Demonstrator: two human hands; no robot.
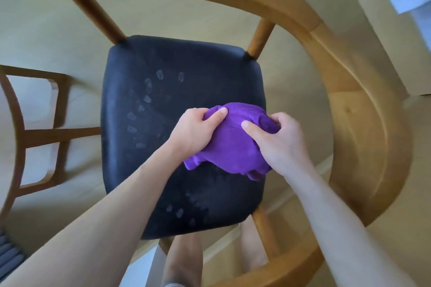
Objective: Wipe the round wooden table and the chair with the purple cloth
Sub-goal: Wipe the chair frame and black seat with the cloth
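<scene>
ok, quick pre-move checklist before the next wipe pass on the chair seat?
1. Purple cloth in hand: ok, left hand and right hand both grip it.
2. Cloth over the black seat: ok, near its right side.
3. Cloth spread flat: not ok, bunched.
4. Cloth touching the seat: cannot tell.
5. Seat clean: not ok, pale fingerprint smudges left of the cloth, more near the front edge.
6. Wooden armrest rail: cannot tell if wiped.

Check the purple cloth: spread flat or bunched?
Bunched. The purple cloth sits crumpled on the black seat, gripped by the left hand and right hand.
</scene>
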